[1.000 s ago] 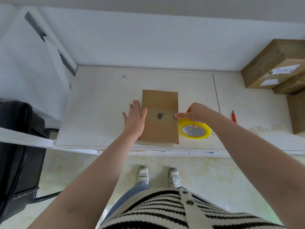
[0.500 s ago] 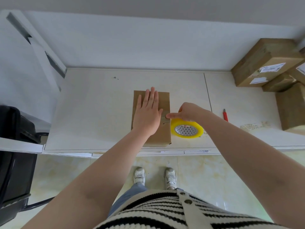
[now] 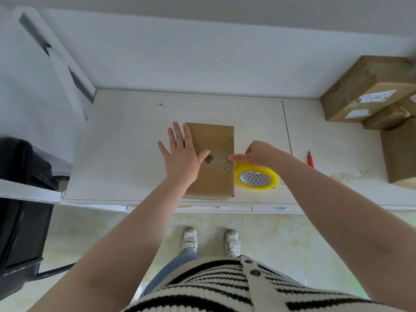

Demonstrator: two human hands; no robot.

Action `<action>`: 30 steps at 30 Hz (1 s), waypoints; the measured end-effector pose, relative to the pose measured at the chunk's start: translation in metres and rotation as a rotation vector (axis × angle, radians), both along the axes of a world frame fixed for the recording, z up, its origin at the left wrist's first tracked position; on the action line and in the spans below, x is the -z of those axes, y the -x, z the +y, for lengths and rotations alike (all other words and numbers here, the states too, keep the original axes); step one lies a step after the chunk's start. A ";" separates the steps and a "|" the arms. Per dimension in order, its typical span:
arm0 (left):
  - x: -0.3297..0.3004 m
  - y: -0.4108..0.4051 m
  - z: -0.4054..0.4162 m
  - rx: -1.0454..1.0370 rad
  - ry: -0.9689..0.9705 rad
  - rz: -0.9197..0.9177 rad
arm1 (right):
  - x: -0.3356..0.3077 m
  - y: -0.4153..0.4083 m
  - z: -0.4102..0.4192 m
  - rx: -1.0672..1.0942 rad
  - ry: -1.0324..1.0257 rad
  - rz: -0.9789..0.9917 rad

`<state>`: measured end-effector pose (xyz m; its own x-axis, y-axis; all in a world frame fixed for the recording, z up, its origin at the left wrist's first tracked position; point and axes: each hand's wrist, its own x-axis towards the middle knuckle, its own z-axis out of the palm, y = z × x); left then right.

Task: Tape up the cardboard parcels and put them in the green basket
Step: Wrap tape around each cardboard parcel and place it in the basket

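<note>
A brown cardboard parcel lies flat near the front edge of the white table, with a strip of clear tape across its middle. My left hand lies flat with spread fingers over the parcel's left edge, thumb on the tape strip. My right hand grips the yellow tape roll, which sits just right of the parcel. Its forefinger points left and presses the tape at the parcel's right edge. No green basket is in view.
A red cutter lies on the table right of the roll. Several taped cardboard boxes are stacked at the far right. A black chair stands left of the table, and a white wall runs behind it.
My left hand swept onto the parcel's top, then slid back to its left edge. My right hand stayed on the roll at the parcel's right edge.
</note>
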<state>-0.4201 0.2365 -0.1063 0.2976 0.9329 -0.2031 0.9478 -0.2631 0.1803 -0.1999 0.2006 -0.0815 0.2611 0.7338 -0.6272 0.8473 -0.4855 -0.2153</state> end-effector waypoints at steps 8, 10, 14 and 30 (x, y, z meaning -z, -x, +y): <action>-0.006 -0.038 -0.009 0.209 -0.215 -0.041 | -0.002 0.001 0.001 -0.036 -0.012 -0.063; 0.001 -0.042 -0.009 0.244 -0.191 -0.005 | -0.001 0.002 0.000 -0.023 -0.012 -0.061; 0.005 -0.039 -0.009 0.237 -0.173 0.019 | 0.001 0.003 0.000 -0.020 -0.018 -0.062; 0.005 -0.044 -0.011 0.294 -0.154 -0.030 | 0.007 -0.001 -0.003 -0.017 -0.101 0.014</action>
